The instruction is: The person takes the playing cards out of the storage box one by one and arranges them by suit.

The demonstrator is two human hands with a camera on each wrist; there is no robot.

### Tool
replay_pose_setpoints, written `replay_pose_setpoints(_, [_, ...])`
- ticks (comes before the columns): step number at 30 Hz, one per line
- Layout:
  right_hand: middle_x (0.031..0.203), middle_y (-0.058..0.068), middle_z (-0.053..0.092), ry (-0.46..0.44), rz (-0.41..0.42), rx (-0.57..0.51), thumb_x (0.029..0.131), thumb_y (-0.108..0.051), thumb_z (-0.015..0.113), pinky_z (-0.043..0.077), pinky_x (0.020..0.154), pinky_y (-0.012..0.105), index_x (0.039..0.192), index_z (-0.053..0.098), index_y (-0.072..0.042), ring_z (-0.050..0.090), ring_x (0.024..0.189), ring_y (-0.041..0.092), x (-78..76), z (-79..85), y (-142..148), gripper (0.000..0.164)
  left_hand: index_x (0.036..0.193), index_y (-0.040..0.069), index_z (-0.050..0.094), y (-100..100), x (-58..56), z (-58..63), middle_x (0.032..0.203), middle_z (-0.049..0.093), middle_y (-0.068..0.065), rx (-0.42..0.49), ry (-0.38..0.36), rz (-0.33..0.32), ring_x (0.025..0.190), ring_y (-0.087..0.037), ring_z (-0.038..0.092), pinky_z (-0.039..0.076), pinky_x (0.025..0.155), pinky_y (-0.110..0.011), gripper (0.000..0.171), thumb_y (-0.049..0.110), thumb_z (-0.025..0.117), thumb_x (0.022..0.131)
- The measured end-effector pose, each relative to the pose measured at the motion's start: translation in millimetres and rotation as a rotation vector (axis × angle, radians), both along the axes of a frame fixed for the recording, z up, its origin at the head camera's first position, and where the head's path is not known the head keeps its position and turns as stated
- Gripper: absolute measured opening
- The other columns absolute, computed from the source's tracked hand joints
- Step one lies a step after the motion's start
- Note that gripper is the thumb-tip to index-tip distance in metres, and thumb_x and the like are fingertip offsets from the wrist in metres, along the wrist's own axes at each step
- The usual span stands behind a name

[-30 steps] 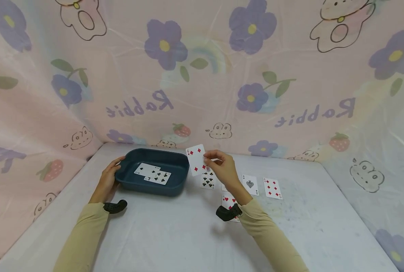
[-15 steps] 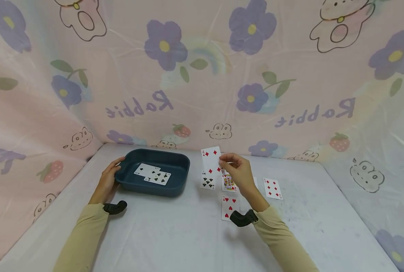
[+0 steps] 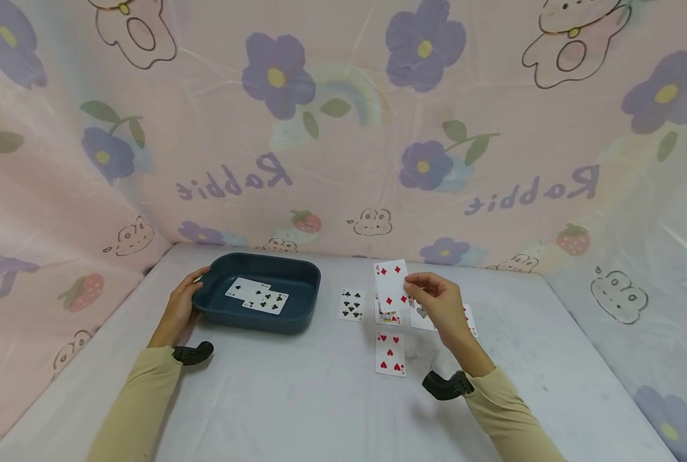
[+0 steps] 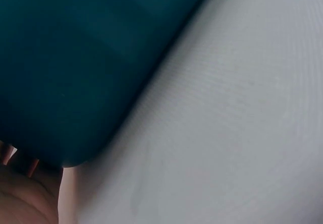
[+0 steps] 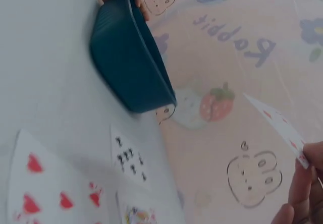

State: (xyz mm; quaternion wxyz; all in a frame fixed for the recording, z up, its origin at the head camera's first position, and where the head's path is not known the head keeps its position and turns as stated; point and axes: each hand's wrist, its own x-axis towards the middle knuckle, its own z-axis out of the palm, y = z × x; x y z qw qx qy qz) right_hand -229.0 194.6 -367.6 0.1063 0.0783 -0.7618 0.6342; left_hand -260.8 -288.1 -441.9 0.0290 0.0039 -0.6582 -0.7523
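Note:
In the head view, my right hand (image 3: 440,309) pinches a playing card, the four of diamonds (image 3: 391,280), by its right edge. The card is raised, face toward me, above a face card (image 3: 390,319) that it partly covers. In the right wrist view, thumb and fingers hold the four of diamonds (image 5: 277,125) at one end. My left hand (image 3: 177,311) grips the left end of a dark teal tray (image 3: 257,324). Two overlapping black-suit cards (image 3: 267,301) lie face up inside the tray.
A seven of clubs (image 3: 351,305) lies right of the tray. Nearer me is a five of hearts (image 3: 390,355). An ace of spades (image 3: 421,317) and a diamonds card (image 3: 469,319) are partly hidden by my right hand. A patterned cloth wall (image 3: 343,160) rises behind the table.
My right hand has carried the four of diamonds rightward, from beside the tray's right end to above the face card. My left hand stays on the tray.

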Motion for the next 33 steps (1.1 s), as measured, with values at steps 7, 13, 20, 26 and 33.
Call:
replay_pose_setpoints(7, [0.092,0.004,0.066,-0.044,-0.046,0.016,0.09,-0.013,0.07,0.049,0.07,0.023,0.109,0.065,0.008,0.059,0.08,0.013,12.1,-5.8,23,0.029,0.152,0.016,0.032,-1,-0.4,-1.4,0.154,0.016,-0.017,0.009,0.004,0.004,0.13,-0.029,0.03,0.041,0.091,-0.024,0.045,0.019,0.026,0.108])
replay_pose_setpoints(13, [0.092,0.002,0.067,-0.096,-0.102,0.087,0.091,-0.018,0.07,0.049,0.071,0.025,0.111,0.065,0.005,0.061,0.081,0.013,23.5,-11.6,45,0.031,0.153,0.015,0.031,-2,0.2,-1.9,0.155,0.014,-0.014,0.015,-0.007,0.003,0.13,-0.028,0.03,0.042,0.089,-0.022,0.045,0.019,0.026,0.108])
replay_pose_setpoints(20, [0.095,-0.005,0.067,-0.17,-0.136,0.078,0.092,-0.02,0.07,0.05,0.075,0.025,0.117,0.063,0.006,0.061,0.084,0.01,35.3,-17.9,65,0.037,0.153,0.016,0.031,-3,0.5,-1.1,0.155,0.015,-0.014,-0.007,0.004,-0.013,0.132,-0.029,0.028,0.041,0.091,-0.022,0.046,0.021,0.027,0.108])
replay_pose_setpoints(26, [0.096,-0.01,0.066,-0.196,-0.165,0.058,0.092,-0.022,0.069,0.049,0.075,0.024,0.117,0.062,0.006,0.06,0.085,0.008,45.3,-21.0,77,0.039,0.153,0.016,0.03,-3,0.4,-1.4,0.155,0.015,-0.015,-0.012,0.004,-0.013,0.133,-0.03,0.026,0.039,0.094,-0.024,0.046,0.021,0.026,0.108])
replay_pose_setpoints(33, [0.092,-0.012,0.067,-0.221,-0.209,0.053,0.09,-0.025,0.071,0.049,0.072,0.024,0.112,0.066,0.002,0.06,0.082,0.008,56.5,-28.5,93,0.035,0.153,0.016,0.029,-3,0.9,-0.7,0.155,0.014,-0.015,-0.009,0.004,-0.019,0.133,-0.029,0.027,0.038,0.094,-0.024,0.046,0.021,0.026,0.108])
